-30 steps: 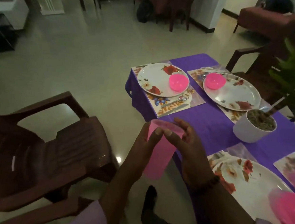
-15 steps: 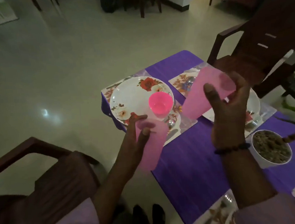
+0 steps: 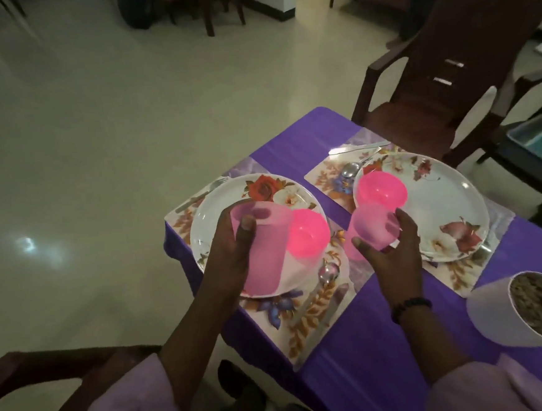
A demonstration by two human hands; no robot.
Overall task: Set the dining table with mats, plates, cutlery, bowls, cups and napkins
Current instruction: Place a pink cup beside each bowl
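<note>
My left grip holds one pink cup and my right grip holds another cup over the purple counter, with shiny pale floor and a brown chair nearby.

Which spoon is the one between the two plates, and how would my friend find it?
Start at the purple tablecloth, then the flowery mat under the left plate. The spoon lies on that mat at the plate's right edge, its shiny round bowl just below the bright pink bowl.

Translucent plastic cups, glossy floral plates, shiny metal spoon, smooth purple tablecloth.
</note>
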